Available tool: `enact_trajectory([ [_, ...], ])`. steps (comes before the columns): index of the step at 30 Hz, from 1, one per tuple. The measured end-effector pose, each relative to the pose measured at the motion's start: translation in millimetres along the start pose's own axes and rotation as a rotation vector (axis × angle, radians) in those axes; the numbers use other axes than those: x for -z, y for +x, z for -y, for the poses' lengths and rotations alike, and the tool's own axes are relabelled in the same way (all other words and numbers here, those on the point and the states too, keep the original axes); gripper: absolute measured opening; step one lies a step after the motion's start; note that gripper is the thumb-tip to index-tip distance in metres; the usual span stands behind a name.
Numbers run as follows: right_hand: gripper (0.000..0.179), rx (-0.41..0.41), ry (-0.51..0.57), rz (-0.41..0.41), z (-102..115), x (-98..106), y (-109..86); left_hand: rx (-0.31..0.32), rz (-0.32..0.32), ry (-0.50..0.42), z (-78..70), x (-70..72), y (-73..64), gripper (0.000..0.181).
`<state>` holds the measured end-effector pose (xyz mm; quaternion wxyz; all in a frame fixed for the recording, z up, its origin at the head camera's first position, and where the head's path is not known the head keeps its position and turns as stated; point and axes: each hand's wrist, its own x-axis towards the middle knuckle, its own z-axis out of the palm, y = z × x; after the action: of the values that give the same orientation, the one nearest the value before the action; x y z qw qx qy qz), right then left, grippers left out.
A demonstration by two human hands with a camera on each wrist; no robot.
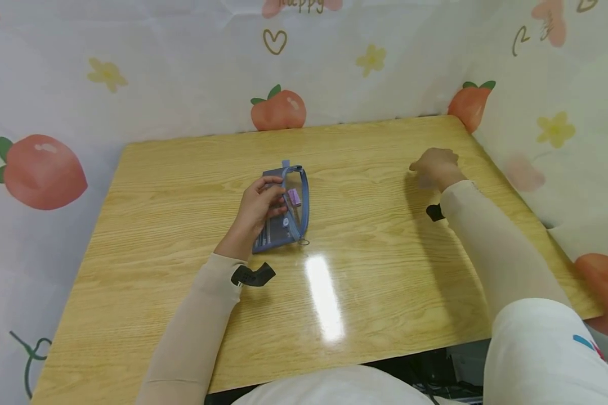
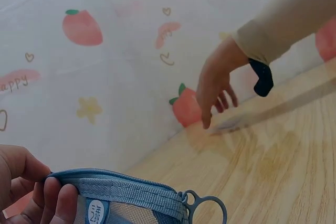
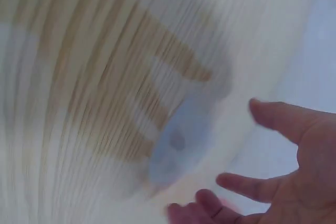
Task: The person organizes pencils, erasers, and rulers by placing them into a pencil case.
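Note:
A blue mesh zipper pouch (image 1: 276,230) stands unzipped near the table's middle, a metal ring at its near end. My left hand (image 1: 255,211) pinches its rim between thumb and fingers, as the left wrist view also shows. Through the opening a small purple item (image 1: 294,197) shows inside; its kind is unclear. At the table's right side, my right hand (image 1: 438,164) hovers with fingers spread, holding nothing. Below it lies a flat, translucent bluish piece (image 3: 181,140) with a rounded edge and a darker spot. It is blurred, and the hand mostly covers it in the head view.
The wooden table (image 1: 182,185) meets a fruit-printed cloth (image 1: 182,73) behind it and along its right edge. A bright light reflection (image 1: 324,298) lies on the near part of the tabletop. Each wrist wears a black camera mount (image 1: 253,275).

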<state>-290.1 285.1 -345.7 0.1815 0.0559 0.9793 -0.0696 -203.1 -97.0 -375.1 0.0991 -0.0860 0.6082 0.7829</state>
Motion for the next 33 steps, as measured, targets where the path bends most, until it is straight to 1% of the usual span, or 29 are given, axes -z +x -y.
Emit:
enact_trajectory([
  [1, 0.064, -0.023, -0.006, 0.031, -5, 2, -0.1, 0.000, -0.002, -0.003, 0.0, 0.0, 0.1, 0.019],
  [2, 0.069, -0.046, 0.011, 0.060, -10, 4, 0.0, 0.000, -0.004, -0.006, 0.0, 0.0, 0.3, 0.019],
  [5, 0.084, -0.140, 0.126, 0.150, -19, 7, -0.2, 0.001, -0.008, -0.011, -0.1, 0.2, 0.8, 0.019],
  [8, 0.095, -0.233, 0.216, 0.209, -21, 9, 1.8, 0.002, -0.008, -0.011, -0.4, 0.1, 1.0, 0.020],
  [9, 0.097, -0.261, 0.233, 0.221, -22, 9, 2.7, 0.002, -0.008, -0.009, -0.6, 0.0, 0.9, 0.020],
  [10, 0.097, -0.270, 0.238, 0.225, -22, 10, 3.4, 0.003, -0.007, -0.011, -0.6, 0.0, 1.0, 0.021],
  [13, 0.091, -0.257, 0.214, 0.211, -22, 9, 6.4, 0.004, -0.006, -0.008, -0.4, 0.0, 1.3, 0.022],
  [17, 0.084, -0.229, 0.221, 0.166, -23, 7, 9.4, 0.005, -0.001, -0.007, 0.2, 1.3, 1.6, 0.022],
  [20, 0.080, -0.243, 0.264, 0.137, -23, 6, 9.5, 0.003, -0.001, -0.007, 0.2, 1.8, 1.7, 0.022],
  [26, 0.075, -0.231, 0.297, 0.104, -27, 3, 5.2, 0.009, -0.003, 0.000, 0.5, 1.2, 2.3, 0.023],
  [27, 0.075, -0.233, 0.322, 0.102, -28, 3, 4.4, 0.011, -0.004, 0.002, 0.4, 1.0, 2.3, 0.023],
  [31, 0.073, -0.215, 0.365, 0.092, -34, -1, 5.2, 0.015, -0.006, 0.006, -0.4, 0.7, 0.9, 0.021],
  [33, 0.071, -0.207, 0.413, 0.090, -39, -3, 7.1, 0.013, -0.005, 0.006, -0.6, 0.7, 0.3, 0.020],
])
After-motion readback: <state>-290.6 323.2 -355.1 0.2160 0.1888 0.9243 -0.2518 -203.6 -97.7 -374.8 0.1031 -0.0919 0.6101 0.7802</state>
